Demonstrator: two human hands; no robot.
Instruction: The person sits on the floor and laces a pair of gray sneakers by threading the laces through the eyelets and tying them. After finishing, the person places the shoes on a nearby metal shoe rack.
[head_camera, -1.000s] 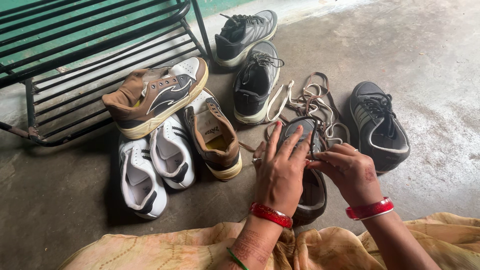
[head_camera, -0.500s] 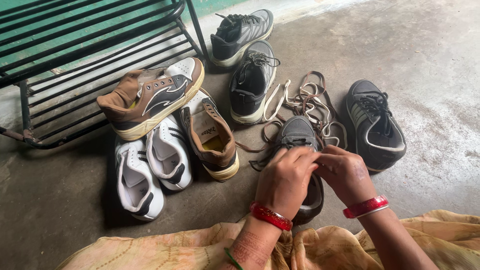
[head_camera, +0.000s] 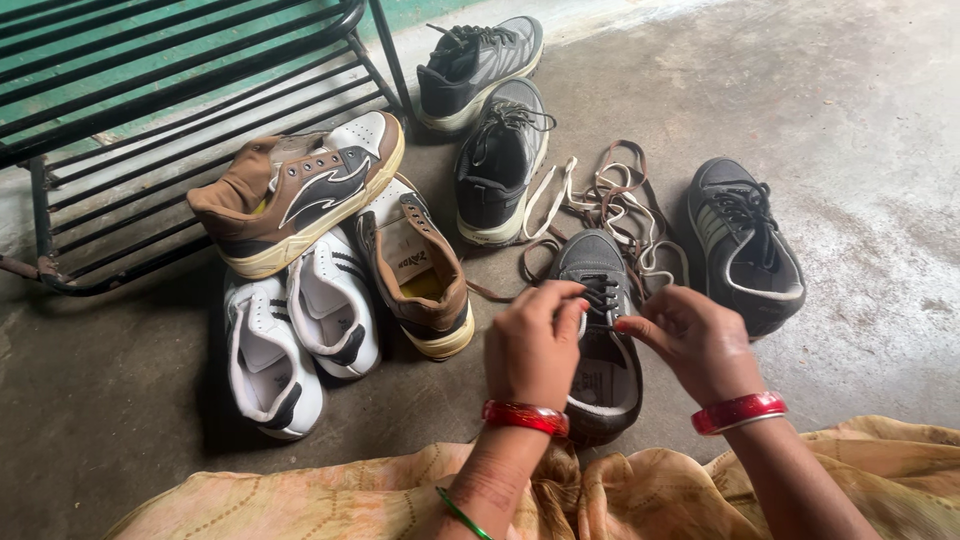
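Between both hands (head_camera: 610, 340): grey shoe (head_camera: 598, 330).

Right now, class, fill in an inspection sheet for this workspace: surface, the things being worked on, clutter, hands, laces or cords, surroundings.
Surface: bare grey concrete floor, dusty and stained.
Things in hand: dark grey shoe lying on the floor, toe pointing away, black lace partly threaded.
Clutter: matching grey shoe to the right; two more grey shoes behind; two brown shoes, one tipped on its side; two white shoes.
Hands: left hand and right hand both pinch at the lace over the shoe; red bangles on both wrists.
Cords: loose laces, cream and brown, tangled in a heap.
Surroundings: black metal rack; patterned peach cloth over the lap.
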